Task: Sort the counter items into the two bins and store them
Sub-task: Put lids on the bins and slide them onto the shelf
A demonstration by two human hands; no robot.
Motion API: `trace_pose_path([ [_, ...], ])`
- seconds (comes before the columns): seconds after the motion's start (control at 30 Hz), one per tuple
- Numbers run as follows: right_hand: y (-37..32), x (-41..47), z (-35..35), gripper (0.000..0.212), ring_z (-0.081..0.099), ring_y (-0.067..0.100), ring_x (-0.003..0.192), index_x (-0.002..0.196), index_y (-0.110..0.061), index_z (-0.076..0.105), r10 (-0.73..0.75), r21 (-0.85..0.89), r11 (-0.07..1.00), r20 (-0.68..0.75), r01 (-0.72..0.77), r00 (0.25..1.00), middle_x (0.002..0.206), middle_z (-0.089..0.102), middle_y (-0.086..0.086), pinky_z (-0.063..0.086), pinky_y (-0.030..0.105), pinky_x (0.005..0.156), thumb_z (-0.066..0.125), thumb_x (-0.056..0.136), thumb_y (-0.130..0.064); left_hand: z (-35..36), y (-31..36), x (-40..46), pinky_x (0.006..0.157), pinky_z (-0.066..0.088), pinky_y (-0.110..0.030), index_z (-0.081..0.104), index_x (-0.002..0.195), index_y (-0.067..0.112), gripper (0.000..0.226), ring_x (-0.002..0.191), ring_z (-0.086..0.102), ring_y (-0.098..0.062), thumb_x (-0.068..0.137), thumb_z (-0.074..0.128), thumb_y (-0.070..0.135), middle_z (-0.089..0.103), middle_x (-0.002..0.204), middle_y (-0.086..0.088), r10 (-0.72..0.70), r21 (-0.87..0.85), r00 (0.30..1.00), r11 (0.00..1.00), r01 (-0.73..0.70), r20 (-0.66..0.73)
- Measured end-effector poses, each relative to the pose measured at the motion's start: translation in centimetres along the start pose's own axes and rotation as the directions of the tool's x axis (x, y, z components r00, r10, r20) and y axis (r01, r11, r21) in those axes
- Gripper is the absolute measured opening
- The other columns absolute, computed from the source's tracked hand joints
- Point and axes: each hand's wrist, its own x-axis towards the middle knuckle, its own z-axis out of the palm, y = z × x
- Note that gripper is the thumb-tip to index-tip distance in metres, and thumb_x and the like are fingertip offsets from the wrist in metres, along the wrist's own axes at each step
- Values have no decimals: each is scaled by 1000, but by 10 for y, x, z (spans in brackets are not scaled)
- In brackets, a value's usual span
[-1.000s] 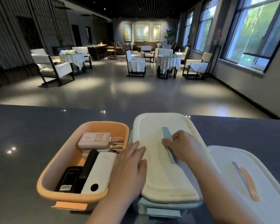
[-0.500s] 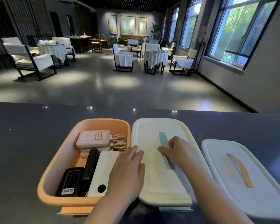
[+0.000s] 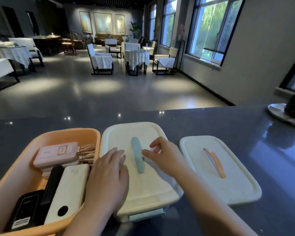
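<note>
An open orange bin stands at the left of the dark counter. It holds a pink power bank, a white power bank and black devices. Beside it sits the blue bin covered by a cream lid with a blue handle. My left hand lies flat on that lid's left side. Just right of the blue handle, my right hand hovers with loosely spread fingers and holds nothing. A second cream lid with an orange handle lies on the counter to the right.
A plate with a dark object stands at the counter's far right edge. The dark counter stretches behind the bins. Beyond it is a dining room with tables and chairs.
My right hand has let go of the blue handle and lifted slightly to its right. The lid now sits flat on the blue bin. My left hand stays pressed on the lid.
</note>
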Motion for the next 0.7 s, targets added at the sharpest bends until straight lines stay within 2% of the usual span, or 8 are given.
trace_pose_path([
  [0.17, 64, -22, -56, 26, 55, 1, 72, 95, -32, 55, 46, -41, 998, -229, -57, 972, 80, 59, -16, 37, 17, 58, 64, 80, -51, 34, 81, 0, 110, 22, -24, 44, 132, 36, 37, 131, 29, -3, 95, 39, 37, 36, 143, 19, 192, -149, 981, 970, -191, -12],
  [0.23, 98, -29, -78, 23, 56, 6, 75, 94, -32, 55, 92, -37, 994, -273, -106, 957, 80, 60, -13, 41, 24, 62, 65, 81, -48, 57, 115, -4, 111, 15, -21, 39, 137, 35, 40, 133, 23, -3, 96, 35, 37, 31, 146, 18, 276, -153, 961, 951, -268, 31],
  [0.37, 165, -33, -114, 23, 55, -2, 68, 98, -33, 54, 219, -72, 964, -326, -255, 920, 81, 57, -17, 40, 24, 56, 62, 81, -46, 108, 176, -16, 108, 3, -14, 33, 140, 35, 42, 134, 16, -2, 97, 33, 37, 24, 149, 18, 392, -186, 912, 912, -366, 125],
  [0.47, 205, -25, -124, 31, 53, 0, 76, 108, -34, 52, 290, -120, 933, -310, -340, 905, 94, 55, -19, 44, 29, 66, 60, 81, -47, 148, 195, -22, 110, 5, -19, 29, 143, 35, 46, 138, 14, -3, 98, 35, 38, 21, 152, 18, 314, -241, 916, 936, -256, 250],
  [0.53, 222, -15, -119, 39, 52, 5, 83, 117, -32, 51, 288, -129, 934, -282, -334, 915, 106, 55, -16, 44, 29, 72, 60, 82, -47, 174, 193, -20, 115, 8, -26, 25, 145, 34, 49, 142, 10, -7, 98, 36, 37, 15, 156, 15, 221, -191, 912, 968, -162, 345],
  [0.63, 233, 5, -107, 49, 56, 10, 91, 126, -26, 48, 242, -157, 945, -248, -285, 938, 121, 57, -7, 41, 26, 74, 57, 84, -49, 204, 181, -13, 118, 5, -29, 20, 148, 28, 53, 145, -2, -10, 98, 35, 37, 2, 159, 8, 171, -96, 880, 985, -143, 443],
  [0.7, 237, 19, -101, 54, 59, 15, 102, 129, -22, 47, 249, -184, 941, -194, -284, 949, 123, 56, -4, 45, 29, 77, 59, 83, -48, 216, 175, -9, 118, 4, -30, 19, 148, 25, 54, 145, -6, -11, 98, 35, 39, -1, 159, 5, 142, -66, 884, 990, -125, 445],
])
